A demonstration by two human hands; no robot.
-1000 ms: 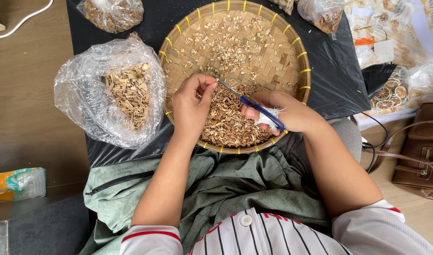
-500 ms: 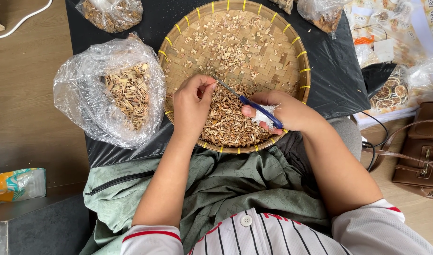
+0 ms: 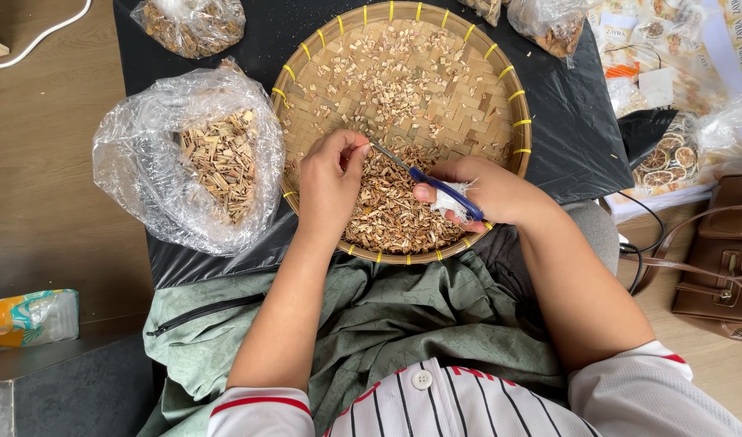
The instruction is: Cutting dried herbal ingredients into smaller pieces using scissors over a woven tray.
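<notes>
Wood chips (image 3: pixel 391 214) (light, dry, stiff, probably brittle) lie heaped in the woven tray's (image 3: pixel 521 121) near half, where the left hand (image 3: pixel 329 184) pinches one sliver at its end and the right hand (image 3: pixel 488 194) stays clamped on blue-handled scissors (image 3: pixel 432 184).

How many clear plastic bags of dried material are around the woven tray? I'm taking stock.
5: one open bag of wood chips left of the tray, one top left, two at the top edge, one of dried slices right. More may lie out of frame.
</notes>
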